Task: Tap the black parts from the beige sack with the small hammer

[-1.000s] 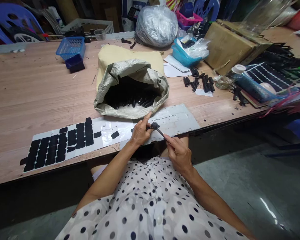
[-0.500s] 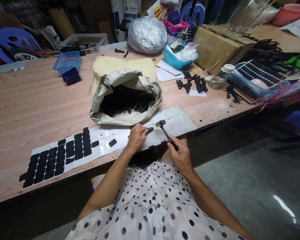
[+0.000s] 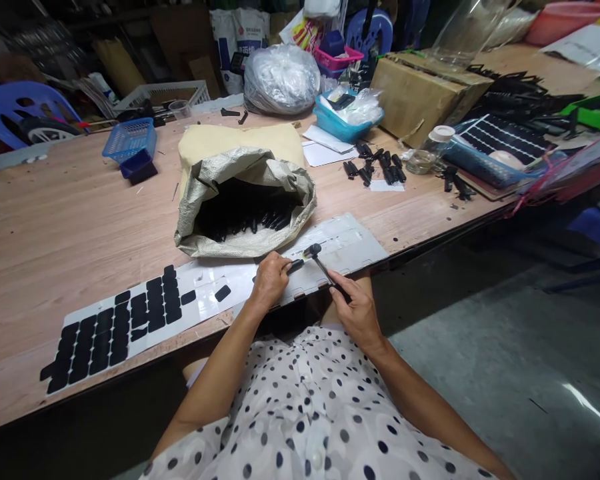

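Observation:
My left hand is closed on a slim black part, which lies low over the flat grey board at the table's edge. In my right hand is the handle of a small hammer; its dark head sits just beyond the tip of the black part. Whether head and part touch, I cannot tell. Right behind my left hand stands an open woven sack holding many similar black pieces. Left of that hand, a white sheet carries rows of black rounded pads.
Behind the sack sits a stuffed plastic bag. Black parts lie in a heap right of the sack, near a cardboard box and a turquoise basket. Blue baskets stand at the left. The table edge runs along my lap.
The whole view has shifted slightly, with the table's things appearing a little further left. Both hands keep their holds on the black part and the hammer.

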### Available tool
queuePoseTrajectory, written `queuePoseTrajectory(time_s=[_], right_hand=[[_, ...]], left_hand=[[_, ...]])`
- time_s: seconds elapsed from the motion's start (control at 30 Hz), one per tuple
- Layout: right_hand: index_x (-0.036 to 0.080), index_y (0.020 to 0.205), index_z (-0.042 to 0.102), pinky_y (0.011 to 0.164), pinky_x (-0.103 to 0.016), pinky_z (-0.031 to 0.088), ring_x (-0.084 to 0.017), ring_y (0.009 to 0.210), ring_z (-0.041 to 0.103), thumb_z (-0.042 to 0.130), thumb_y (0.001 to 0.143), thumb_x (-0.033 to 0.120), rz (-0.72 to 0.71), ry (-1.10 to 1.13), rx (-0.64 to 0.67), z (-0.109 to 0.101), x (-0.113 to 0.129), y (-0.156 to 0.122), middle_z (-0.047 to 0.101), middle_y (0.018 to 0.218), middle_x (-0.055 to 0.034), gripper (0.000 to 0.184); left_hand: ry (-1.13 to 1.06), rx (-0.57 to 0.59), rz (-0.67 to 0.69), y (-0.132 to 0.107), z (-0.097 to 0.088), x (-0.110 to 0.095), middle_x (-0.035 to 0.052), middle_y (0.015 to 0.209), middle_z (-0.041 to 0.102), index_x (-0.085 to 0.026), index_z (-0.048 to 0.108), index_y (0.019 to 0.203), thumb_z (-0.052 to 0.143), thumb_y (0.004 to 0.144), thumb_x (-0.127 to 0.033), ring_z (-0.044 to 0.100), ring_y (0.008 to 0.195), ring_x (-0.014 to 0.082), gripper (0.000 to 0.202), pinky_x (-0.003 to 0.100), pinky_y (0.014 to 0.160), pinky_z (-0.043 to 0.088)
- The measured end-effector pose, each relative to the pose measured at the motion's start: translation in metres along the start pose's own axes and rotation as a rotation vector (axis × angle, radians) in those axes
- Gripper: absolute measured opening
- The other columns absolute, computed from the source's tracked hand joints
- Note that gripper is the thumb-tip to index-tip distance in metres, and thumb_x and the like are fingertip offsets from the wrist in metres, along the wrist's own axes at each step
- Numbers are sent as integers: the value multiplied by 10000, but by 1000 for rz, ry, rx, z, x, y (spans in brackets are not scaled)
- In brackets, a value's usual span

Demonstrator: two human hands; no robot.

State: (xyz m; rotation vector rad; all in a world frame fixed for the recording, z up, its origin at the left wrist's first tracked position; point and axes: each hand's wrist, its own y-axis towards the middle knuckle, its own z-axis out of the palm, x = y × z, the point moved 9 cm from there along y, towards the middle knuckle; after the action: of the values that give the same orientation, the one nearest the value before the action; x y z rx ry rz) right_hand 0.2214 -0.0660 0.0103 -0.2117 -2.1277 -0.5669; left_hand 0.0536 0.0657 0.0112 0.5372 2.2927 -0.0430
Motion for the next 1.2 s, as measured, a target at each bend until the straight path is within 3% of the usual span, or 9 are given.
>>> queuePoseTrajectory(time_s=[0.33, 0.5, 0.73, 0.83, 1.07, 1.2], right_hand=[[289, 1271, 716, 886, -310, 596, -194, 977, 723, 505, 954, 225, -77, -103, 5, -3, 18, 1, 777, 1077, -46, 386], [280, 1282, 710, 848, -287, 581, -180, 902, 714, 479, 979, 203, -184, -147, -44, -11, 35, -5, 769, 977, -55, 390], [319, 1270, 725, 731, -256, 564, -169, 817, 701, 461, 972, 205, -131, -270, 58, -2, 24, -13, 757, 917, -35, 414], [320, 1291, 713, 780, -269, 566, -179, 875, 703, 461, 976, 212, -137, -239, 21, -6, 26, -12, 756, 955, -43, 417], [324, 1273, 723, 706, -265, 537, -178, 802, 680, 463, 970, 215, -151, -256, 66, -3, 23, -9, 740, 899, -34, 414], [315, 1255, 733, 737, -285, 520, -197, 848, 665, 484, 971, 249, -141, -296, -62, -19, 16, 6, 737, 947, -52, 383]], left_hand=[[45, -46, 98, -12, -1, -8, 31, 872, 698, -233, 789, 919, 662, 817, -52, 642, 851, 182, 243, 323, 810, 549], [165, -50, 138, -15, 5, -16, 55, 825, 682, -212, 778, 821, 596, 804, -28, 609, 823, 202, 259, 331, 745, 525], [222, -62, 188, -16, 9, -22, 74, 803, 648, -206, 769, 818, 525, 773, -2, 576, 804, 214, 321, 339, 733, 502], [246, -57, 191, -15, 11, -21, 71, 798, 642, -210, 761, 783, 527, 751, 11, 572, 795, 209, 324, 336, 738, 498], [182, -55, 124, -14, 10, -17, 78, 812, 666, -202, 768, 786, 554, 780, -10, 603, 824, 221, 287, 347, 760, 513], [-23, -55, -13, -10, 1, -6, 63, 871, 728, -216, 796, 841, 625, 800, -77, 648, 865, 213, 224, 359, 836, 532]])
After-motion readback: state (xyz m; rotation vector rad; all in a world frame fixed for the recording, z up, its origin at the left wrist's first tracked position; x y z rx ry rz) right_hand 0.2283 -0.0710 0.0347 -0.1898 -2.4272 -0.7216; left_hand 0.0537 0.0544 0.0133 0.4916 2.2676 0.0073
